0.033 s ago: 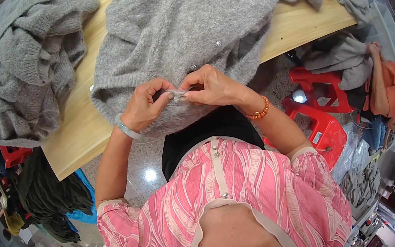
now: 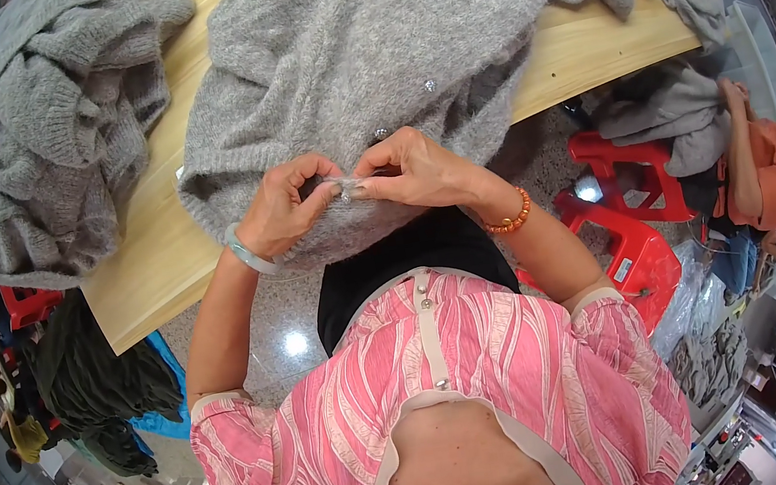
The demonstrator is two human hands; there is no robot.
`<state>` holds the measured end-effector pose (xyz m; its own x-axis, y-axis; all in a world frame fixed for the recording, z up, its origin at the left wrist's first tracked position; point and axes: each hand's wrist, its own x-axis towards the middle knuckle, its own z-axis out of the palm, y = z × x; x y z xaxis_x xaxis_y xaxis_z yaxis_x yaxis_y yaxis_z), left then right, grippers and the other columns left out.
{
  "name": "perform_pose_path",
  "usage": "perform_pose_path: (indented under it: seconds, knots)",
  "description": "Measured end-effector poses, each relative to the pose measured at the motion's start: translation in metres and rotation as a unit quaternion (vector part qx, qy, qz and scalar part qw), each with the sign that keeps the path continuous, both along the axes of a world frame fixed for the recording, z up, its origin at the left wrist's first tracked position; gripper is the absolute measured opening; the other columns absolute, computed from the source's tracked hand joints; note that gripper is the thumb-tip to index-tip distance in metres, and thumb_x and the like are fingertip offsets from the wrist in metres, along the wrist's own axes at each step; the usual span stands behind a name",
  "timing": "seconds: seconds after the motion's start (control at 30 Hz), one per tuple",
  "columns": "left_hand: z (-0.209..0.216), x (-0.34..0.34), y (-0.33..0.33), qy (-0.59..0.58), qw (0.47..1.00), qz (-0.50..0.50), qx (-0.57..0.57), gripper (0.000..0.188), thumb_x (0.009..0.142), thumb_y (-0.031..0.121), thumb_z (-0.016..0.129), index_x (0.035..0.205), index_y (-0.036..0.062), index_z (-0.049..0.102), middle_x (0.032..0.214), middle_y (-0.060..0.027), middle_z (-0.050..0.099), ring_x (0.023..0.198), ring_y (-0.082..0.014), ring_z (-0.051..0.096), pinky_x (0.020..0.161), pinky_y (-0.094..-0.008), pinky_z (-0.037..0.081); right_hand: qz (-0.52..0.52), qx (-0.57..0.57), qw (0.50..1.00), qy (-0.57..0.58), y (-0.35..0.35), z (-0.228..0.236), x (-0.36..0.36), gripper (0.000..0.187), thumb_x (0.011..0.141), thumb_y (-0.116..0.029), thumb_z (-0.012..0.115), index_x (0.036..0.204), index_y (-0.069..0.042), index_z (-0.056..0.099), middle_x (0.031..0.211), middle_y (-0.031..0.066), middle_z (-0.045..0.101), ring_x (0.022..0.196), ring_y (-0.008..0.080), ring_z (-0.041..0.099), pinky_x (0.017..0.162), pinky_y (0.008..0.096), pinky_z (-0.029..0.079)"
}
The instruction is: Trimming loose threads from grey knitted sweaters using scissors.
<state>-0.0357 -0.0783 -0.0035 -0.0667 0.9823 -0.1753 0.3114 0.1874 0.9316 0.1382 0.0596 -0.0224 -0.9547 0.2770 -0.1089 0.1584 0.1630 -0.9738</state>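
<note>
A grey knitted cardigan point(image 2: 359, 38) lies spread over the table's near edge, its lower part hanging toward my lap. My left hand point(image 2: 291, 204) pinches the knit edge between thumb and forefinger. Close beside it, my right hand point(image 2: 413, 171) pinches the same edge, the fingertips of both hands almost meeting. Between them shows a small shiny button point(image 2: 346, 195). Two more sparkly buttons sit farther up the knit, one button point(image 2: 381, 132) just above my right hand and another button point(image 2: 431, 86) farther right. Whether a thread or needle is in my fingers cannot be seen.
A heap of grey knitwear point(image 2: 65, 129) covers the left of the wooden table point(image 2: 171, 248). Red plastic stools point(image 2: 623, 259) stand on the floor at right, near a person in orange point(image 2: 775, 173) handling grey knitwear. Dark green garments point(image 2: 104, 372) are piled at lower left.
My fingertips have shifted very slightly at the knit edge, leaving the button between them a little more visible. Both hands keep their pinch, and the cardigan stays in place.
</note>
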Motion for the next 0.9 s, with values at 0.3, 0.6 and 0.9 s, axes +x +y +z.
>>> perform_pose_path:
  seconds: [0.3,0.6,0.9]
  knots:
    - [0.016,-0.015,-0.007,0.358,0.930,0.079,0.017,0.017,0.076,0.005,0.066,0.092,0.0030,0.062,0.090,-0.0077,0.063,0.082,-0.0215,0.060,0.070,-0.0298,0.045,0.001,0.126,0.992,-0.016,0.017,0.018,0.023,0.018,0.079,-0.012,0.063,0.089,0.003,0.065,0.068,0.0141,0.062,0.059,0.0181,0.057,0.056,0.0321,0.044]
    - [-0.007,0.044,0.012,0.261,0.954,-0.019,0.143,0.031,0.063,0.006,0.068,0.093,0.0061,0.061,0.080,-0.0106,0.059,0.080,-0.0296,0.056,0.075,-0.0379,0.040,-0.090,0.183,0.973,0.108,-0.017,0.029,0.028,0.004,0.077,-0.002,0.064,0.079,0.001,0.061,0.078,0.0129,0.060,0.070,0.0291,0.060,0.061,0.0341,0.047]
    - [0.005,0.029,0.018,0.092,0.996,-0.001,-0.002,0.023,0.073,0.002,0.066,0.096,0.0022,0.064,0.082,-0.0092,0.059,0.083,-0.0171,0.058,0.074,-0.0290,0.044,-0.115,0.276,0.946,0.128,-0.018,0.016,0.025,0.015,0.075,0.004,0.058,0.090,-0.001,0.058,0.084,0.0146,0.057,0.072,0.0347,0.059,0.061,0.0390,0.048]
